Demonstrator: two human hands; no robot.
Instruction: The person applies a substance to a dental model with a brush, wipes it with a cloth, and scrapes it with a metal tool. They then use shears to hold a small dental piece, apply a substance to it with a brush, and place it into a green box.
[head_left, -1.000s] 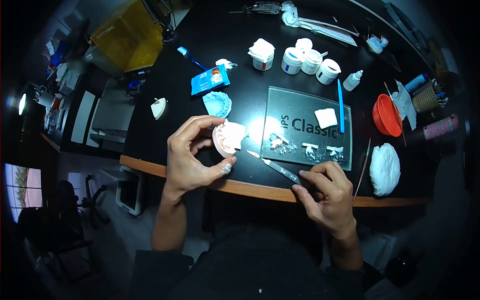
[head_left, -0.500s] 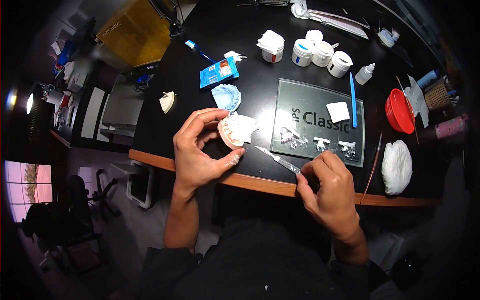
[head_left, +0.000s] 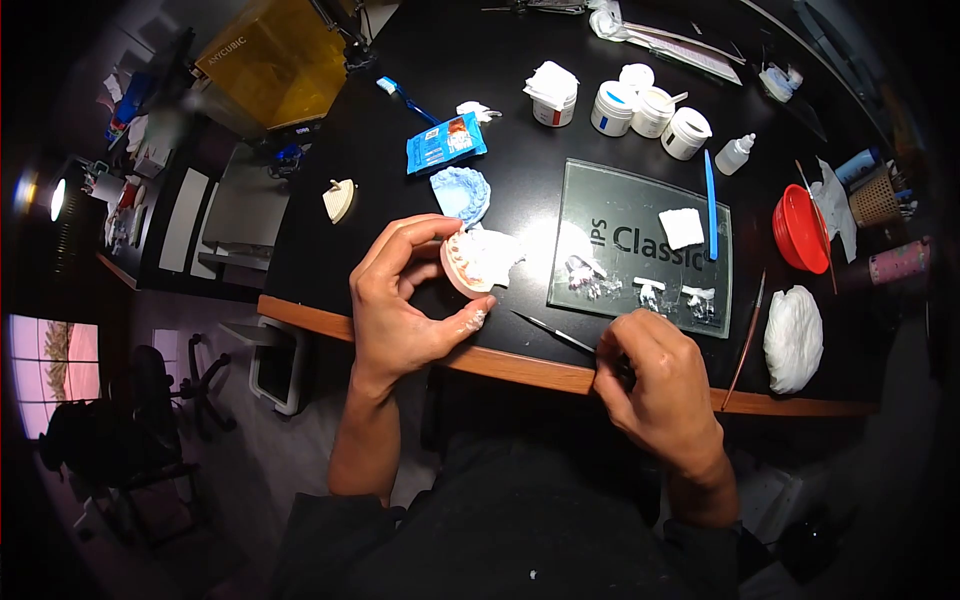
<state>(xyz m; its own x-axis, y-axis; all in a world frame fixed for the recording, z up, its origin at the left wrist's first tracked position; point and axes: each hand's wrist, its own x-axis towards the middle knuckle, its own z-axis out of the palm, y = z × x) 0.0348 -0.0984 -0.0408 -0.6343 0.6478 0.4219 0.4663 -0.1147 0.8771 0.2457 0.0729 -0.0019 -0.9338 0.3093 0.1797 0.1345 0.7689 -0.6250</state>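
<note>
A pink-edged dental model (head_left: 458,277) with a white tissue (head_left: 492,257) against its right side is gripped between the thumb and fingers of my left hand (head_left: 395,305). White residue marks that thumb. The fingers of my right hand (head_left: 655,375) are closed on a thin metal tool (head_left: 556,332), whose pointed tip is directed left toward the model without touching it. A blue dental cast (head_left: 461,194) lies just beyond my left hand. Behind my right hand is a glass slab (head_left: 640,215) with white material smears and a white pad (head_left: 682,228) on it.
Several white jars (head_left: 612,108) stand at the back, with a dropper bottle (head_left: 735,153) beside them. A blue packet (head_left: 445,143) lies near a toothbrush (head_left: 405,100). At the right are a red bowl (head_left: 800,229), a brush (head_left: 746,340) and a white wad (head_left: 794,339).
The tool in my right hand has turned on its axis, so its broad face no longer shows. The view has shifted slightly. My left hand still holds the model.
</note>
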